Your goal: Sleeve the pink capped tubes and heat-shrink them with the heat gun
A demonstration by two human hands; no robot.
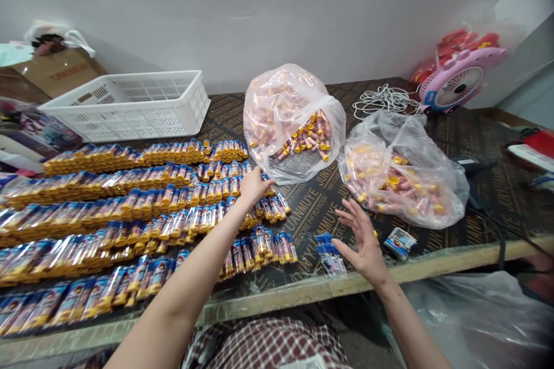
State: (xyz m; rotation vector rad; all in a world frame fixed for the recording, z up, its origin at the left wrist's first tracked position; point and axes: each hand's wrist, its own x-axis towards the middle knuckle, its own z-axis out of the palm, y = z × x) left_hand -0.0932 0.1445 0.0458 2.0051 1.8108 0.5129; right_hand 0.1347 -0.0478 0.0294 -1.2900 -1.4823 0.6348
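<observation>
My left hand [255, 185] reaches over the far right end of the rows of blue-and-yellow tubes [212, 187], close to the rim of a clear bag [288, 98]. Its fingers are closed; what they hold, if anything, is hidden. Small pink tubes with yellow caps [318, 130] fill that bag. My right hand [362, 242] is open, fingers spread, above the table's front part. Beside its thumb lies a small group of blue-topped tubes [329, 253]. A small clear packet with a printed label [400, 242] rests to its right.
A second clear bag [445, 196] of pink-and-yellow tubes lies on the right. Behind are a white plastic basket [142, 118], coiled white cord [383, 99] and a pink fan [456, 83]. A dark tool with a cable [474, 166] sits right. The wooden table edge [277, 300] runs in front.
</observation>
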